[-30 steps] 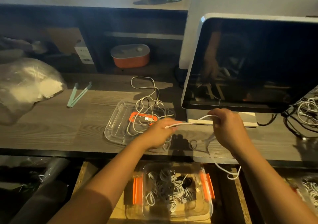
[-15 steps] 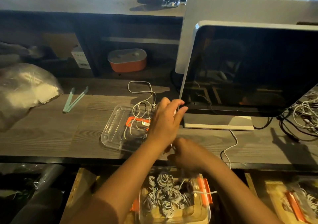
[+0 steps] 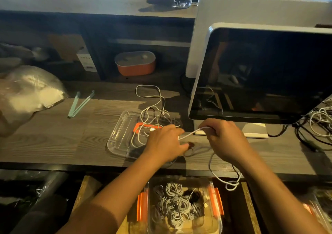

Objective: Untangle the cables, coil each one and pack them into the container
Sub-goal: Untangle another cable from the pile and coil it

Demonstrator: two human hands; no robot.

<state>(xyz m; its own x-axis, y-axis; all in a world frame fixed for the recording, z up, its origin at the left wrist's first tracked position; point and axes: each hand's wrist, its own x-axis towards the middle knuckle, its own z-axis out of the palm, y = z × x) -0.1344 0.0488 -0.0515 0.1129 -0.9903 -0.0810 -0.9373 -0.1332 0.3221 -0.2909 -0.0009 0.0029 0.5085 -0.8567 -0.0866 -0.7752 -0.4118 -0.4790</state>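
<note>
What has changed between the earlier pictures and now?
The right hand moved up and right toward the monitor, stretching the white cable from the left hand, which drew back and pinches it. The tangle on the clear lid and the container stayed.

A grey wood-grain pattern runs across the long wooden worktop (image 3: 53,143). White is seen on the thin white cable (image 3: 188,134) and on the loose white cables (image 3: 149,97) over the clear plastic lid (image 3: 116,138), which is marked by an orange clasp (image 3: 140,125). The clear plastic container (image 3: 213,223) is edged with orange latches (image 3: 142,206). Pale grey-white coils (image 3: 177,204) and one dark coil (image 3: 195,197) are seen inside. The oval box (image 3: 135,63) is coloured orange under a grey top, and the two thin sticks (image 3: 79,104) mint green.
</note>
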